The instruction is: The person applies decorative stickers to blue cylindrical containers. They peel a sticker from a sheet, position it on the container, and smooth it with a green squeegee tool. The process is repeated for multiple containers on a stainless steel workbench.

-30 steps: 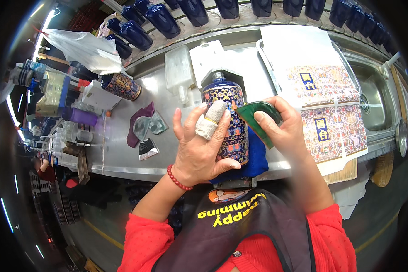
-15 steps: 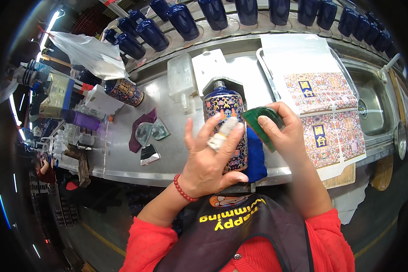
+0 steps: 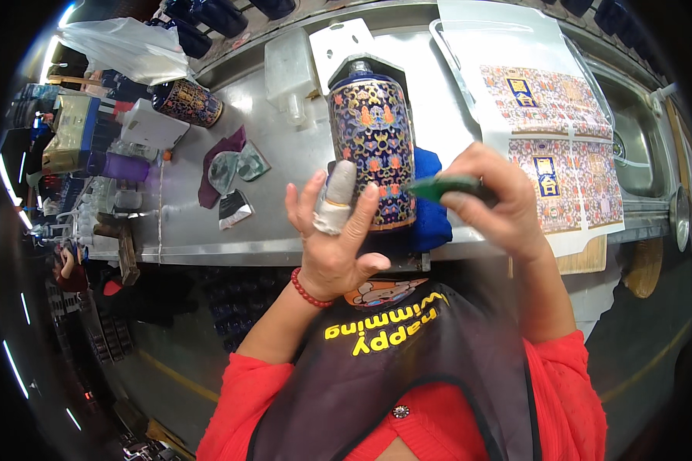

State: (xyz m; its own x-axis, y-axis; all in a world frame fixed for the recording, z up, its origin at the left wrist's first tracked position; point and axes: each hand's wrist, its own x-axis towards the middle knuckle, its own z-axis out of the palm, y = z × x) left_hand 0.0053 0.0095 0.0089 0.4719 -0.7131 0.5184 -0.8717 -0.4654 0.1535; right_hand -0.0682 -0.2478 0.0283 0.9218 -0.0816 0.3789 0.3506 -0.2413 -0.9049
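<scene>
A dark blue bottle (image 3: 370,146) with a colourful floral pattern lies with its neck pointing away from me. My left hand (image 3: 332,238) is open, fingers spread, at the lower left side of the bottle. A grey-white wrapping (image 3: 338,200) covers one of its fingers. I cannot tell whether the fingertips touch the bottle. My right hand (image 3: 494,201), slightly blurred, is closed round a flat green scraper (image 3: 438,187). The scraper's tip points left at the lower right side of the bottle. A blue cloth (image 3: 430,215) lies beside and partly under the bottle.
Patterned decal sheets (image 3: 546,104) lie on the right, before a metal sink (image 3: 640,154). To the left are green and purple scraps (image 3: 223,169), a clear plastic container (image 3: 288,69) and another patterned bottle (image 3: 188,102). Plain blue bottles (image 3: 215,15) line the far edge.
The view has shifted, with the bench now higher in the picture. My left hand has drawn back toward the bottle's lower end. My right hand has turned the scraper edge-on and lowered it along the bottle.
</scene>
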